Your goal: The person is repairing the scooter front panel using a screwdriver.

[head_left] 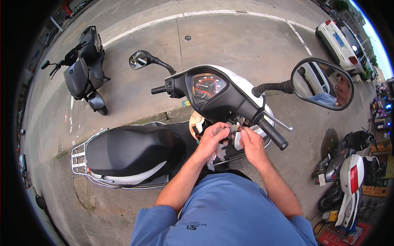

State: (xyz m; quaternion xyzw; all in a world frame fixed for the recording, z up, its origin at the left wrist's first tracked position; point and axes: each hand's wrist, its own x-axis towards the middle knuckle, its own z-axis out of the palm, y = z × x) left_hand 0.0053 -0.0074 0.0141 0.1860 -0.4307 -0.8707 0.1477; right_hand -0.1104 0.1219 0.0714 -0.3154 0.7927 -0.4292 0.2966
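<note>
My left hand (215, 137) pinches crinkled translucent plastic (221, 151) just below the handlebar of a white and black scooter (242, 90). My right hand (252, 145) is closed right beside it, thumb and finger on a small brass-coloured piece (239, 128), possibly a key; its exact shape is unclear. Behind my left hand a cream object (196, 121) is partly hidden. Above both hands are the dashboard (208, 85) and the right grip (273, 135) with its brake lever. The long black seat (127, 147) stretches to the left, ending in a metal rack (80, 158).
A grey scooter (86, 69) stands at upper left. At right, more parked scooters (349, 176) sit beside red and orange items. A white car (336, 45) is at upper right. The two mirrors (139, 59) stick out above the handlebar. Concrete paving (209, 39) surrounds the scooter.
</note>
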